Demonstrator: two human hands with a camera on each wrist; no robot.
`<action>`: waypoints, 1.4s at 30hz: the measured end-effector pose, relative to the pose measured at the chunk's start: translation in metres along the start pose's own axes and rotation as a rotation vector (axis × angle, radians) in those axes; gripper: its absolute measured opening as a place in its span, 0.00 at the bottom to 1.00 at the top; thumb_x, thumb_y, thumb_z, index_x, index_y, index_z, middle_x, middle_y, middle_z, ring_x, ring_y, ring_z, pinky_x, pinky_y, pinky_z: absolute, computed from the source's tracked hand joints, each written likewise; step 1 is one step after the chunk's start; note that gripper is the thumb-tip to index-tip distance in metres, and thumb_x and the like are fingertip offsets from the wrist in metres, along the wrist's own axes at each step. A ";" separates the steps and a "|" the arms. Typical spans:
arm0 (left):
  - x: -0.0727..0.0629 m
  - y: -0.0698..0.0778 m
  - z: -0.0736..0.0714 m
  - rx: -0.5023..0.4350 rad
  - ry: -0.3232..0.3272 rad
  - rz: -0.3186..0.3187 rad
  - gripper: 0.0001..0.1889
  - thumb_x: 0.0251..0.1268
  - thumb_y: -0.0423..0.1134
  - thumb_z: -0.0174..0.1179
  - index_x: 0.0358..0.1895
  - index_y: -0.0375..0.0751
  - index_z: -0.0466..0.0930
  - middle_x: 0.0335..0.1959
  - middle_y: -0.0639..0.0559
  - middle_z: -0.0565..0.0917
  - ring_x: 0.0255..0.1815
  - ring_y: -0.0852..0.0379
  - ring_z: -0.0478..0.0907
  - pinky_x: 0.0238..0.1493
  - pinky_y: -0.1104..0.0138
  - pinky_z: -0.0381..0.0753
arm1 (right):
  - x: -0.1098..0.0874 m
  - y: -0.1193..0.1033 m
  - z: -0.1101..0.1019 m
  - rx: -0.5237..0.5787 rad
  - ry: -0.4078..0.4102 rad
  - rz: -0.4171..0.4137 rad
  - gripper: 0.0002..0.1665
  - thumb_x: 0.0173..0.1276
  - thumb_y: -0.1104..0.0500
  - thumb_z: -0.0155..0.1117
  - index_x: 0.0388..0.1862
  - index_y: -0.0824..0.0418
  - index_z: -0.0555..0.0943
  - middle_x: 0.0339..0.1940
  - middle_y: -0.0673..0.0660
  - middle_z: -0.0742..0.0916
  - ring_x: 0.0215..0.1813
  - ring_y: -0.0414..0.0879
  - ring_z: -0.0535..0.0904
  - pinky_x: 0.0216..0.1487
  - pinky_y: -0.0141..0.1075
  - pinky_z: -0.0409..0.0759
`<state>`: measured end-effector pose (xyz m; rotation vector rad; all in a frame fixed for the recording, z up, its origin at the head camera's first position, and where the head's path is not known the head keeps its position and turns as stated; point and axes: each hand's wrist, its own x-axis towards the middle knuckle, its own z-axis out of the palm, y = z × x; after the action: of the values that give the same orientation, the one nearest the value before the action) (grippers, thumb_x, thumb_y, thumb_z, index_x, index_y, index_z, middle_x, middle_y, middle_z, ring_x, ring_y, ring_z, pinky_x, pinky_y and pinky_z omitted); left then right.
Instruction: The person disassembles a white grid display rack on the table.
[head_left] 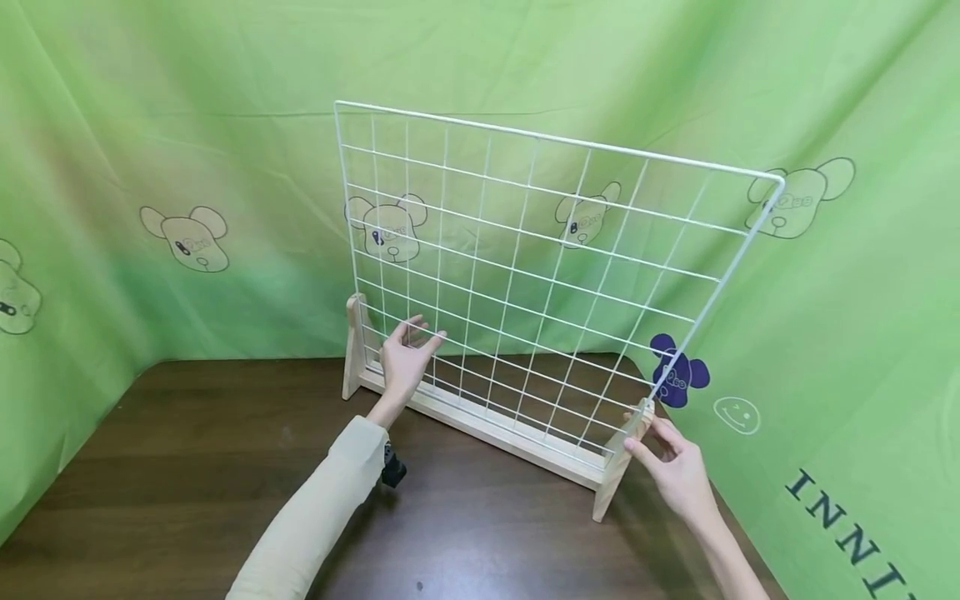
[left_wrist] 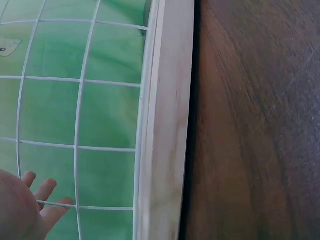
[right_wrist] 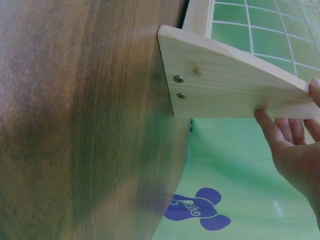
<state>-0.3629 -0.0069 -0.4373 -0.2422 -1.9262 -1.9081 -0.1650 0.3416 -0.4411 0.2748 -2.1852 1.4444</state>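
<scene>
A white wire grid panel (head_left: 525, 275) stands in a pale wooden stand, its lower edge along the bottom rail (head_left: 480, 429). At the stand's right end my right hand (head_left: 675, 471) holds the wooden end piece (head_left: 624, 458), with the thumb on the near edge and fingers on the far edge. Two screw heads show on that piece's outer face (right_wrist: 220, 80) in the right wrist view. My left hand (head_left: 405, 367) is at the lower left of the grid with fingers spread among the wires. One wire crosses over its fingers (left_wrist: 46, 190) in the left wrist view.
The stand's left end piece (head_left: 352, 346) rests on a dark brown wooden table (head_left: 225, 467). A green cloth (head_left: 247, 150) printed with bear faces hangs behind and on both sides. On my left wrist sits a small black device (head_left: 392, 467).
</scene>
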 end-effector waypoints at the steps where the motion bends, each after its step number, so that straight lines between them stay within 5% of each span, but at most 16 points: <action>1: 0.001 0.002 0.000 -0.013 0.001 0.001 0.34 0.49 0.49 0.74 0.57 0.33 0.77 0.49 0.36 0.83 0.48 0.40 0.82 0.49 0.56 0.81 | 0.000 0.001 0.000 -0.001 -0.001 -0.003 0.26 0.62 0.77 0.62 0.60 0.78 0.72 0.52 0.37 0.81 0.53 0.31 0.78 0.54 0.21 0.72; 10: 0.010 0.008 -0.003 -0.081 -0.019 -0.035 0.34 0.51 0.44 0.74 0.60 0.30 0.74 0.52 0.33 0.81 0.53 0.33 0.77 0.51 0.56 0.80 | 0.008 0.001 0.002 0.012 -0.009 -0.015 0.25 0.62 0.76 0.62 0.60 0.74 0.74 0.55 0.39 0.81 0.55 0.32 0.77 0.55 0.21 0.71; 27: 0.008 0.017 -0.003 -0.036 -0.020 -0.059 0.36 0.51 0.48 0.73 0.62 0.36 0.74 0.55 0.40 0.81 0.54 0.38 0.78 0.54 0.54 0.78 | 0.007 0.002 0.001 -0.003 -0.022 -0.021 0.26 0.62 0.77 0.62 0.60 0.77 0.73 0.55 0.38 0.79 0.56 0.32 0.76 0.55 0.21 0.70; 42: 0.015 0.037 -0.003 -0.015 -0.047 -0.031 0.35 0.49 0.46 0.74 0.61 0.35 0.75 0.52 0.36 0.81 0.54 0.41 0.78 0.56 0.55 0.76 | 0.004 0.000 0.001 0.013 -0.022 -0.021 0.25 0.63 0.77 0.61 0.60 0.74 0.74 0.55 0.45 0.80 0.55 0.35 0.78 0.53 0.23 0.73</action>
<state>-0.3612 -0.0109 -0.3972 -0.2649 -1.9578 -1.9536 -0.1689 0.3408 -0.4396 0.3187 -2.1844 1.4510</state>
